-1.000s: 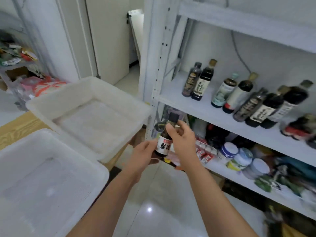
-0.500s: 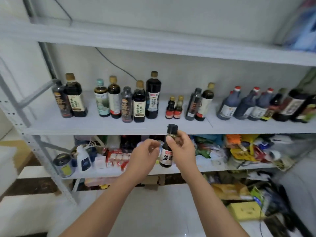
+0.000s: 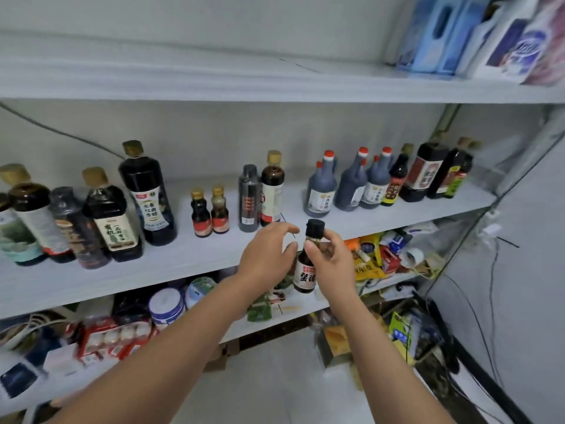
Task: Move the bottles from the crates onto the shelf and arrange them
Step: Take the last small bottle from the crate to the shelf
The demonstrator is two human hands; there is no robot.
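Observation:
My right hand (image 3: pixel 331 261) grips the neck of a small dark bottle (image 3: pixel 306 272) with a black cap and a white label, held upright just in front of the middle shelf (image 3: pixel 198 255). Beside it on the left is my left hand (image 3: pixel 266 254), fingers curled and apart, its thumb close to the bottle; whether it touches is unclear. On the shelf stand several dark sauce bottles, among them two tiny ones (image 3: pixel 210 214), a tall pair (image 3: pixel 261 195) and red-capped jugs (image 3: pixel 345 185). No crate is in view.
The lower shelf (image 3: pixel 293 304) is crowded with jars, packets and boxes. Blue and white packs (image 3: pixel 477 38) sit on the top shelf. A grey wall with hanging cables (image 3: pixel 489 270) closes the right side. Boxes and clutter lie on the floor at right.
The view swung from the white crates to the shelf and drew closer. The bottle rose toward the middle shelf's front edge, and my left hand lifted from its base to beside its neck.

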